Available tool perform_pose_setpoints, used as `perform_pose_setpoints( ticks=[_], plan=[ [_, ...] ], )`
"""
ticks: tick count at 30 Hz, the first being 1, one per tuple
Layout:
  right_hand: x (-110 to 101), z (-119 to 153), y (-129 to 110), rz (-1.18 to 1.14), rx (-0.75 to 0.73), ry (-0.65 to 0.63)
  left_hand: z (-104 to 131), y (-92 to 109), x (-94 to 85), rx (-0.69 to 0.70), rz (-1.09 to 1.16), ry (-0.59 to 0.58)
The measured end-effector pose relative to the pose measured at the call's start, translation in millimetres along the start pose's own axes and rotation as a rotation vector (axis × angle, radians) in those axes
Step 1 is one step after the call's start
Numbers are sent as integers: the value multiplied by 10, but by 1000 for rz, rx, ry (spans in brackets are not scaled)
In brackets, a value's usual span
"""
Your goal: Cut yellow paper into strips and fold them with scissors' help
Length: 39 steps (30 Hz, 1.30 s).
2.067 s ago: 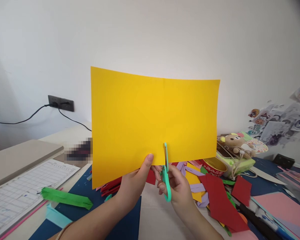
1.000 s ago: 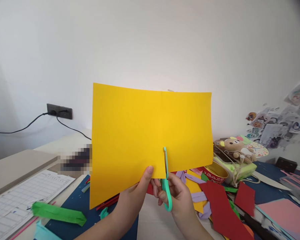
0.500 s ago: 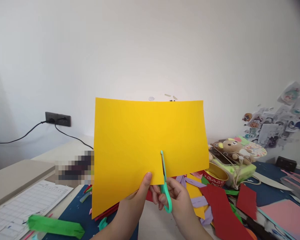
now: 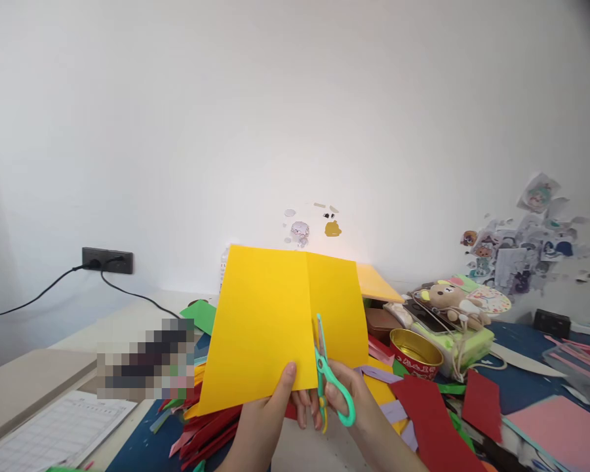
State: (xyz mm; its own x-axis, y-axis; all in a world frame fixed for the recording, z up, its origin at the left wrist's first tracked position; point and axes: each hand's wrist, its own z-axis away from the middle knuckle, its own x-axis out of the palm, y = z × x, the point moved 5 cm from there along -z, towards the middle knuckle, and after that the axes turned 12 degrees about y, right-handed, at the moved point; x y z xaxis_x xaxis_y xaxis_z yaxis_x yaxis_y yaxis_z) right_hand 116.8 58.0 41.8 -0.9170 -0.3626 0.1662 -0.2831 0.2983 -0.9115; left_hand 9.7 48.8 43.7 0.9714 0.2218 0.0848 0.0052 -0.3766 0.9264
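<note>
yellow sheet (image 4: 260, 314) — in left hand (image 4: 269, 414), scissors (image 4: 333, 376) in right hand (image 4: 360, 393)

Yellow sheet (image 4: 265, 321) sits lower in frame now, bent along its middle crease into two angled panels; was near flat. Left grip (image 4: 265, 410) and right grip (image 4: 351, 393) are lower than 2 s ago too. Scissors (image 4: 333, 380) go from edge-on to side-on, handles visibly spread. Newly exposed: wall stickers (image 4: 299, 231) at center, green paper (image 4: 200, 316) left of the sheet, orange sheet (image 4: 377, 284) on its right. Green strip (image 4: 63, 469) is down to a sliver, bottom left.
</note>
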Motion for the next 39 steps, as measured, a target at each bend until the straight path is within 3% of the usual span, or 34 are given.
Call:
perform_pose_setpoints(
  ticks=[3, 10, 19, 30, 39],
  plan=[
    [-18, -5, 15, 4, -3, 30, 39, -33, 79, -45, 139, -116],
    [-124, -42, 143, 9, -44, 64, 62, -89, 64, -44, 68, -73],
    [-136, 21, 44, 17, -21, 232, 128, 31, 81, -55, 64, -73],
    [-33, 58, 71, -63, -9, 172, 134, -16, 53, 4, -57, -34],
    [-54, 62, 100, -5, 5, 206, 151, -104, 47, 13, -159, -32]
  ],
)
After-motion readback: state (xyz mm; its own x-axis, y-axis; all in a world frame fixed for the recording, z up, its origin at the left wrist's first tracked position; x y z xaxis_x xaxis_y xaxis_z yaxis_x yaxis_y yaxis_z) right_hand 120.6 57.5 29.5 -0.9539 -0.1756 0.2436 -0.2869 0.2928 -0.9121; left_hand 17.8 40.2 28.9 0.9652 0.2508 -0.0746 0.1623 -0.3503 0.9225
